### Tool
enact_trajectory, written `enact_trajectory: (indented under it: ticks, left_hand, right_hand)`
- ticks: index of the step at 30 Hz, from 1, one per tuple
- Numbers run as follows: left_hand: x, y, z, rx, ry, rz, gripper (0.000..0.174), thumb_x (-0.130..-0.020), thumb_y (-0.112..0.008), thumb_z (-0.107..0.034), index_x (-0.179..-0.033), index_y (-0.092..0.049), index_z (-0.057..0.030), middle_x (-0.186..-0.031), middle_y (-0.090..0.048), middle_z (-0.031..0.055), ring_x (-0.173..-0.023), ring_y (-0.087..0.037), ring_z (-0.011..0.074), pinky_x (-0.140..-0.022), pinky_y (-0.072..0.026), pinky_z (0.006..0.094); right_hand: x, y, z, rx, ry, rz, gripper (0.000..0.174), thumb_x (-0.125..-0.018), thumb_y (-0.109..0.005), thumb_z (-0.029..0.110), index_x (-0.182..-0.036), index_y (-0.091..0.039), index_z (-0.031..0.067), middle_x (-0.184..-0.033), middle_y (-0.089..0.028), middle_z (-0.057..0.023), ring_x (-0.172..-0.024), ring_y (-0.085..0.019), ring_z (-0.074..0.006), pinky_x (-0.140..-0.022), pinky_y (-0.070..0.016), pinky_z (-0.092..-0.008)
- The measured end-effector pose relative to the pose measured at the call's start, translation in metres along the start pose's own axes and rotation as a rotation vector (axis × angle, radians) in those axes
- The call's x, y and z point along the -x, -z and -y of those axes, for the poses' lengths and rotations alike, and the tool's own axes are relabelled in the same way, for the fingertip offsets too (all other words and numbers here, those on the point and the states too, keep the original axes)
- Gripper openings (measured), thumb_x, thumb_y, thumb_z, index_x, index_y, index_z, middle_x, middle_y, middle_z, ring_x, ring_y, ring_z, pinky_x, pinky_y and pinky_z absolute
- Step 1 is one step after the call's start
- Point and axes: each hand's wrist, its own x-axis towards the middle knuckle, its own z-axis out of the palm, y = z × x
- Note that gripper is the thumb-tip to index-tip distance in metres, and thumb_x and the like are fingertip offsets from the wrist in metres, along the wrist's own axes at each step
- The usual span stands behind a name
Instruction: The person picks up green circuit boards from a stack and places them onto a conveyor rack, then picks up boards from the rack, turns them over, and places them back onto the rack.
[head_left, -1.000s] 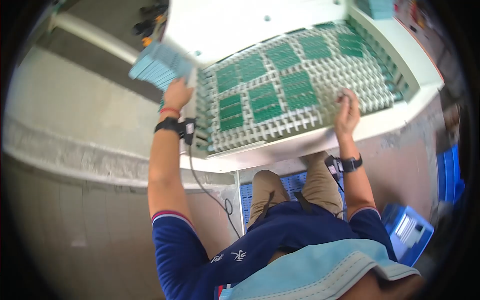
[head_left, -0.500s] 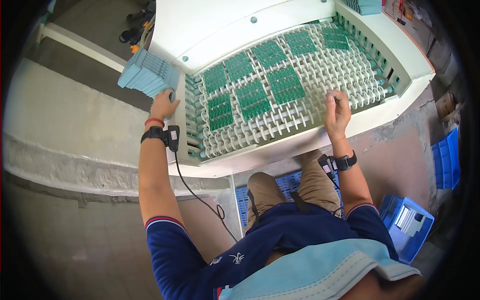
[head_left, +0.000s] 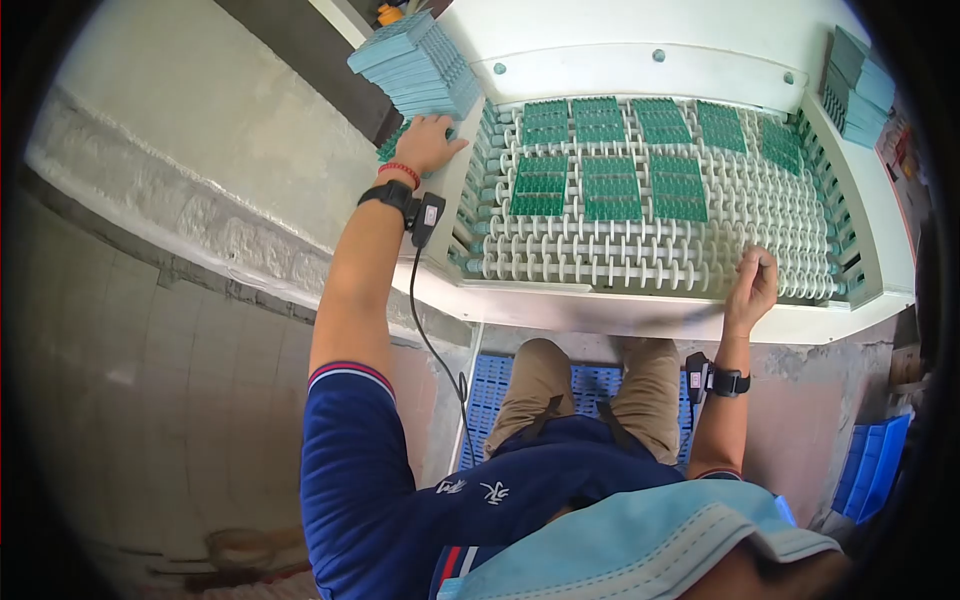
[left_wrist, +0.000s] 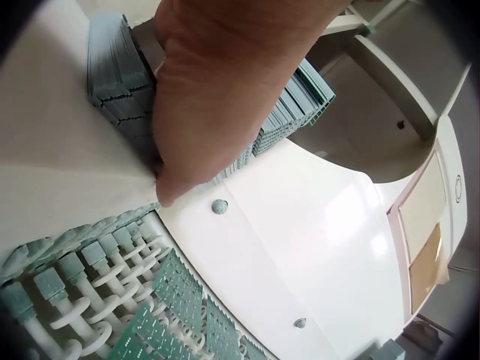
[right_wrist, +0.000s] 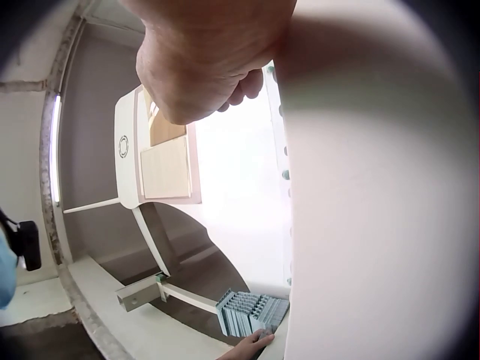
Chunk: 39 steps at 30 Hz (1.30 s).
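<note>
My left hand (head_left: 425, 145) lies at the near end of a stack of blue-grey boards (head_left: 415, 65), thumb stretched toward the rollers. Beside its fingers a green circuit board (head_left: 390, 148) pokes out; the fingertips are partly hidden in the left wrist view. Over the conveyor's front right part I hold my right hand (head_left: 755, 285), fingers loosely curled and nothing visible in them. Green circuit boards (head_left: 612, 188) lie flat in two rows on the white roller conveyor (head_left: 600, 270), between the hands and toward the back.
A white machine housing (head_left: 590, 45) rises behind the rollers, its front ledge (head_left: 600, 306) nearest me. Another stack of boards (head_left: 858, 85) stands on the right side wall. A cable (head_left: 413, 300) hangs from the left wrist. Blue bins (head_left: 872, 465) sit at lower right.
The head view has turned, so the conveyor now appears squarer and farther right. My left hand stays by the board stack, and my right hand stays over the front right rollers.
</note>
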Motion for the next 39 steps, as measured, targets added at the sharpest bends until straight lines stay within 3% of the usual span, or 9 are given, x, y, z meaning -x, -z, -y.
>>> enact_trajectory:
  ticks: [6, 10, 16, 18, 22, 25, 28, 31, 39]
  left_hand:
    - [0.040, -0.008, 0.009, 0.087, -0.237, -0.191, 0.040, -0.077, -0.058, -0.037, -0.098, -0.055, -0.0023, -0.101, -0.055, 0.0151, -0.100, -0.046, 0.0325, -0.086, -0.0379, 0.0385]
    - [0.085, 0.014, -0.010, 0.087, -0.258, -0.147, 0.034, -0.078, -0.059, -0.030, -0.094, -0.053, -0.0011, -0.097, -0.054, 0.0155, -0.094, -0.046, 0.0339, -0.082, -0.0388, 0.0402]
    - [0.127, 0.040, -0.026, 0.153, -0.299, -0.065, 0.031, -0.076, -0.062, -0.024, -0.093, -0.052, 0.0000, -0.092, -0.053, 0.0151, -0.094, -0.045, 0.0354, -0.081, -0.0381, 0.0412]
    - [0.132, 0.039, -0.021, 0.161, -0.356, -0.071, 0.038, -0.075, -0.065, -0.025, -0.099, -0.052, 0.0004, -0.098, -0.053, 0.0167, -0.099, -0.045, 0.0362, -0.085, -0.0378, 0.0407]
    - [0.134, 0.037, -0.013, 0.242, -0.270, -0.188, 0.057, -0.073, -0.067, -0.033, -0.115, -0.047, 0.0001, -0.119, -0.045, 0.0210, -0.111, -0.041, 0.0360, -0.094, -0.0350, 0.0392]
    - [0.141, 0.046, -0.004, 0.371, 0.057, -0.394, 0.061, -0.075, -0.065, -0.036, -0.118, -0.043, 0.0012, -0.120, -0.043, 0.0237, -0.111, -0.042, 0.0375, -0.093, -0.0355, 0.0386]
    - [0.152, 0.052, 0.010, 0.407, 0.488, -0.169, 0.088, -0.071, -0.056, -0.060, -0.123, -0.036, 0.0075, -0.119, -0.043, 0.0301, -0.112, -0.043, 0.0376, -0.093, -0.0363, 0.0378]
    - [0.145, 0.043, 0.013, 0.439, 0.543, -0.034, 0.100, -0.067, -0.052, -0.069, -0.127, -0.030, 0.0078, -0.119, -0.042, 0.0316, -0.113, -0.043, 0.0378, -0.093, -0.0366, 0.0373]
    - [0.097, 0.046, -0.014, 0.133, 0.638, 0.215, 0.106, -0.064, -0.056, -0.066, -0.131, -0.019, 0.0073, -0.128, -0.032, 0.0313, -0.111, -0.045, 0.0395, -0.090, -0.0405, 0.0389]
  right_hand:
    - [-0.002, -0.003, -0.002, 0.143, 0.106, -0.051, 0.006, -0.084, -0.052, 0.002, -0.088, -0.056, -0.0011, -0.086, -0.057, -0.0086, -0.075, -0.052, -0.0120, -0.067, -0.0437, -0.0227]
    - [-0.003, -0.006, 0.012, 0.069, 0.068, -0.095, 0.005, -0.083, -0.055, 0.005, -0.082, -0.056, -0.0002, -0.071, -0.055, -0.0042, -0.064, -0.049, -0.0095, -0.059, -0.0409, -0.0215]
    - [-0.003, -0.006, 0.015, 0.109, 0.054, -0.083, 0.009, -0.083, -0.057, 0.008, -0.080, -0.055, -0.0003, -0.069, -0.054, -0.0036, -0.060, -0.048, -0.0091, -0.057, -0.0396, -0.0203]
    - [-0.002, -0.007, 0.018, 0.112, 0.055, -0.082, 0.008, -0.083, -0.056, 0.008, -0.080, -0.056, 0.0000, -0.070, -0.055, -0.0044, -0.063, -0.050, -0.0101, -0.058, -0.0402, -0.0214]
    - [0.000, 0.000, -0.002, 0.136, 0.061, -0.040, 0.007, -0.084, -0.054, 0.006, -0.085, -0.058, 0.0014, -0.080, -0.058, -0.0066, -0.070, -0.053, -0.0124, -0.065, -0.0431, -0.0239]
    - [0.002, 0.003, -0.013, 0.057, 0.008, -0.007, 0.010, -0.087, -0.049, 0.006, -0.091, -0.057, 0.0023, -0.083, -0.057, -0.0038, -0.069, -0.050, -0.0060, -0.061, -0.0423, -0.0193]
    - [0.000, 0.001, -0.009, -0.024, 0.058, 0.031, 0.010, -0.088, -0.048, 0.008, -0.087, -0.055, 0.0002, -0.084, -0.056, -0.0042, -0.066, -0.048, -0.0065, -0.059, -0.0416, -0.0190]
    - [-0.001, -0.001, -0.009, -0.033, 0.046, 0.055, 0.010, -0.088, -0.050, 0.009, -0.086, -0.055, 0.0007, -0.082, -0.056, -0.0034, -0.064, -0.046, -0.0060, -0.058, -0.0400, -0.0184]
    - [0.001, -0.001, -0.006, -0.007, 0.033, 0.052, 0.011, -0.087, -0.053, 0.009, -0.085, -0.055, -0.0010, -0.078, -0.053, -0.0016, -0.065, -0.044, -0.0049, -0.058, -0.0373, -0.0172]
